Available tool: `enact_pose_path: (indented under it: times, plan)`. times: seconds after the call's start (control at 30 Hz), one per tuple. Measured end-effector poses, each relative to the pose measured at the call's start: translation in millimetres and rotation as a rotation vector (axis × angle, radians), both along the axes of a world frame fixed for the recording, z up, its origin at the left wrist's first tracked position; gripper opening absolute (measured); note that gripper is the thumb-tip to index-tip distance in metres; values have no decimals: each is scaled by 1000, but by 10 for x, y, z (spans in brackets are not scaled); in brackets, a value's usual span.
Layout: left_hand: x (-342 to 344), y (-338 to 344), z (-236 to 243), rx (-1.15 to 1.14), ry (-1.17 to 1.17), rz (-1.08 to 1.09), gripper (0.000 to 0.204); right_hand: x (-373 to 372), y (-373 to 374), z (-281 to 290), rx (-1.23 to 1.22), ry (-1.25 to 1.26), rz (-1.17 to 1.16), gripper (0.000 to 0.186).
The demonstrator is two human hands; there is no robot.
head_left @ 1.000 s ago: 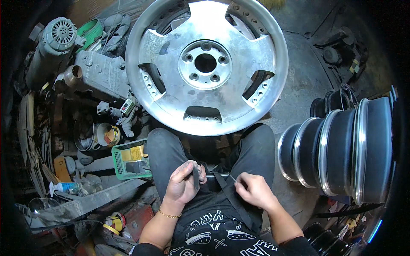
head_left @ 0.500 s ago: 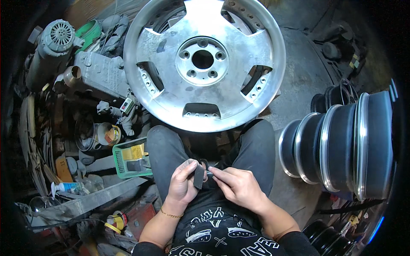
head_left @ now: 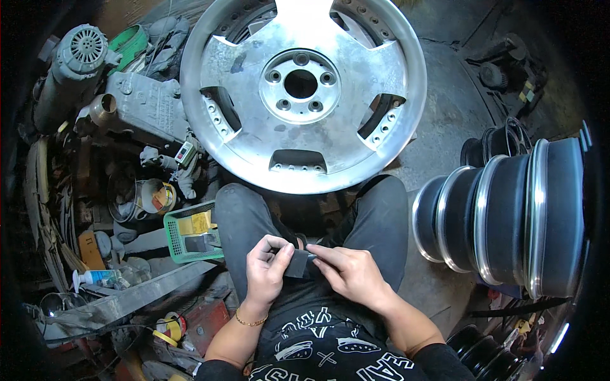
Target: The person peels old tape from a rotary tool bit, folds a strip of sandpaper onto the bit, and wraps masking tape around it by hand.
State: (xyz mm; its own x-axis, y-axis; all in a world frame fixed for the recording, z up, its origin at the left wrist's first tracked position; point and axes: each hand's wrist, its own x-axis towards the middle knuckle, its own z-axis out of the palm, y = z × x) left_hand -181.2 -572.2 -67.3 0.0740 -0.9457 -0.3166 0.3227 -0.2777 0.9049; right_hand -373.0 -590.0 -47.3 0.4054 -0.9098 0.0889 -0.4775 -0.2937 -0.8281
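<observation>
In front of my lap, my left hand (head_left: 269, 264) pinches a small dark grey rectangular sheet, apparently sandpaper (head_left: 297, 263), between thumb and fingers. My right hand (head_left: 351, 269) is closed beside the sheet's right edge, with index finger and thumb tips together around a thin, pale sliver of something too small to name. Beyond my knees, a large bare-metal car wheel rim (head_left: 267, 146) lies face up, with a central bore, bolt holes and several window openings. Neither hand touches the rim.
At my left knee sits a green plastic basket (head_left: 176, 243) holding yellow and dark sheets. A dusty grey motor (head_left: 86, 54) and clutter fill the far left. Dark rims with shiny lips (head_left: 502, 219) stand stacked at right. A metal beam (head_left: 140, 298) runs along the lower left.
The sandpaper sheet has turned to show more of its flat face. My left hand has shifted slightly and its fingers have re-gripped; the right hand stays close beside it. The whole view has moved a little.
</observation>
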Motion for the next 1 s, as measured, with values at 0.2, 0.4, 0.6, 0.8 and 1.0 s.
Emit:
enact_pose_path:
  times: [0.2, 0.4, 0.6, 0.8, 1.0]
  plan:
    - [4, -20, 124, -61, -385, -158, 10, -5, 20, -177, 198, -247, -15, 24]
    - [32, -72, 218, -280, -699, -281, 7, -55, 26, -225, 380, -306, -10, 24]
    - [34, -84, 289, -288, -730, -306, 6, -64, 5, -140, 478, -323, -3, 22]
    - [83, -53, 257, -292, -654, -305, 7, -59, 19, -141, 353, -319, -45, 18]
    - [87, -78, 266, -331, -609, -272, 7, -30, 34, -177, 282, -328, 27, 19]
